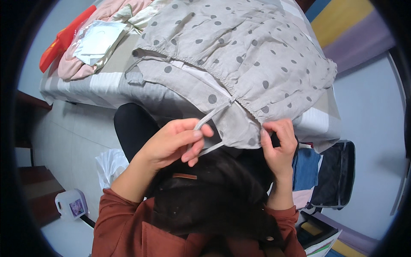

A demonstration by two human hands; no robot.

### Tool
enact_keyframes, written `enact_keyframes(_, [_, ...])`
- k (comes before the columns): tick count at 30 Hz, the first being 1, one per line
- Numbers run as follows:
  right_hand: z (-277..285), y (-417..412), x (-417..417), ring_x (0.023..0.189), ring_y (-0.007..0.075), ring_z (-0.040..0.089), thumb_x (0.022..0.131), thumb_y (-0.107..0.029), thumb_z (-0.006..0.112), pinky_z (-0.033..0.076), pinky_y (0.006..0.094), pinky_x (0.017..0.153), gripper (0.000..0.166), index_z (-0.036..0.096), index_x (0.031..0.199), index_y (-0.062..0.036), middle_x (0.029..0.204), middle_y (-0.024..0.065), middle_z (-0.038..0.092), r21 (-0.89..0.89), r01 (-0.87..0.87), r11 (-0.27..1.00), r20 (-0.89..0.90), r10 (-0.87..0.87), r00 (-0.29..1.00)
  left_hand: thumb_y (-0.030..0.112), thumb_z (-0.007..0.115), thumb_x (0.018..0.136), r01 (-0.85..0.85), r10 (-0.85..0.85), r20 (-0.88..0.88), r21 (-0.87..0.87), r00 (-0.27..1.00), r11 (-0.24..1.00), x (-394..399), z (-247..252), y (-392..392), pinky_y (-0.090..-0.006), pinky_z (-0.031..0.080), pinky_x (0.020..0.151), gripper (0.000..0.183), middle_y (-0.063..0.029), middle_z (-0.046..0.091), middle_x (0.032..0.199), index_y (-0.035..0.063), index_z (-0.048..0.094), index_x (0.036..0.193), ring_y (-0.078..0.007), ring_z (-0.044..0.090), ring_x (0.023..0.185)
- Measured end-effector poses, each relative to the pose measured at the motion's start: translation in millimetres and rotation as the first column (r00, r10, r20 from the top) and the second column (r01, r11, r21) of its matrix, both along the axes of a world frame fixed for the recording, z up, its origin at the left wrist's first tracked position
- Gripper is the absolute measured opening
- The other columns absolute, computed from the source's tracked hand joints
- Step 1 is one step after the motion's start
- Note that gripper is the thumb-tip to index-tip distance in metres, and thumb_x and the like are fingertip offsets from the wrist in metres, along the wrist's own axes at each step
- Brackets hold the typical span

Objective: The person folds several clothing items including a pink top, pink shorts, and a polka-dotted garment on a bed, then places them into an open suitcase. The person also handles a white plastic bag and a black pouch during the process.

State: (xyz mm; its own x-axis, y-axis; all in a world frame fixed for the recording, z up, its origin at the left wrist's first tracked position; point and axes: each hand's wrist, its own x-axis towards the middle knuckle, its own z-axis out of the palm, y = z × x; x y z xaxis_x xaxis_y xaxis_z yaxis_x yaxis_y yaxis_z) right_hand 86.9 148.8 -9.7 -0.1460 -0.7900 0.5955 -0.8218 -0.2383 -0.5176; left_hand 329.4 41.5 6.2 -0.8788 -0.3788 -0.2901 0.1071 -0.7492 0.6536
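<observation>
A grey polka-dot cloth garment (pixel 244 54) with a gathered, elasticated seam lies across the bed, its near part hanging over the edge towards my lap. My left hand (pixel 179 141) has a thin fabric strap (pixel 212 113) looped over its fingers; the strap runs up to the gathered seam and another stretch of it returns to the cloth lower down. At the garment's near right corner, my right hand (pixel 279 144) pinches the edge of the cloth between thumb and fingers.
The bed's checked cover (pixel 106 85) carries a pink quilt (pixel 72 69), clear plastic packets (pixel 99 40) and a red item (pixel 65 37). On the floor are a white plastic bag (pixel 110 165), a plastic jug (pixel 71 204) and an open suitcase (pixel 334 175) beside folded jeans (pixel 305 168).
</observation>
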Motion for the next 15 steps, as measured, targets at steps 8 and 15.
enact_keyframes(8, [26.4,-36.1,25.5,0.102,0.0310,0.052,0.069,-0.004,0.065,0.041,0.0379,0.085,0.027,0.059,0.095,-0.0019,0.101,0.0134,0.056,0.061,-0.257,0.965,-0.059,0.260,0.964,0.007,0.052,0.087,0.181,0.209,0.358,-0.797,0.910,0.576,35.0,-23.5,19.3,-0.0282,0.044,0.083,0.021,-0.0089,0.060,0.098,0.0005,0.057,0.106,-0.0170,0.057,0.093])
enact_keyframes(15, [13.3,-79.0,46.2,0.103,0.0295,0.053,0.073,0.000,0.060,0.041,0.0374,0.085,0.021,0.059,0.094,-0.0020,0.103,0.0122,0.056,0.079,-0.280,0.957,-0.134,0.289,0.948,0.005,0.058,0.078,0.088,0.829,-0.287,-0.924,0.481,-0.371,69.5,-15.8,-90.8,-0.0321,0.043,0.085,0.019,-0.0138,0.060,0.100,0.0012,0.060,0.097,-0.0278,0.055,0.098])
